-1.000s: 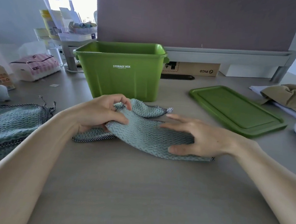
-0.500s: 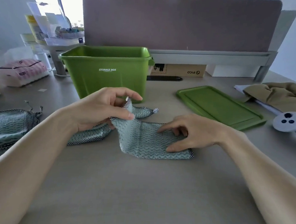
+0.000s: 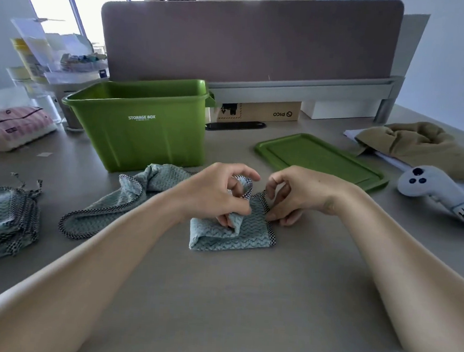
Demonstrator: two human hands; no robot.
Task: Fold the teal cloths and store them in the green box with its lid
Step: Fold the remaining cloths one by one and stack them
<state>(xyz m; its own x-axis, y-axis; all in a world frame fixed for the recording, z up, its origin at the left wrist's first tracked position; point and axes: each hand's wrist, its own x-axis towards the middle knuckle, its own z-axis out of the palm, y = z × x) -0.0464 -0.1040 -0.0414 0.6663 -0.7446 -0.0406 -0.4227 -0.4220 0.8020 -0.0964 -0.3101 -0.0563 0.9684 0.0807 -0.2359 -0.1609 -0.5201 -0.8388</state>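
1. left hand [image 3: 218, 194] pinches a raised flap of the teal cloth [image 3: 229, 236] between thumb and curled fingers, and the checkered hem loops up over its fingertips.
2. right hand [image 3: 301, 194] curls its fingers down onto the cloth's right hem, nipping the checkered border and pinning it to the desk [image 3: 216, 298].
3. the cloth lies mid-desk, just in front of the green box [image 3: 146, 134]. its near part is doubled into a thick pad, and a looser stretch trails left. whether that stretch is the same piece cannot be told.
4. the box stands open toward the far left corner, its inside hidden from this angle. the lid [image 3: 317, 159] lies flat to its right, apart from it.
5. a pile of teal cloths [image 3: 0, 214] sits at the left edge.
6. the step in hand looks like a mid-fold on one cloth, so the task seems early, with storing and lidding not yet done.
7. the next move likely calls for laying the flap across so the hems meet, then pressing it flat, since soft fabric tends to spring open.
8. a white controller [image 3: 438, 190] and a tan cloth [image 3: 425, 148] lie near the right edge.
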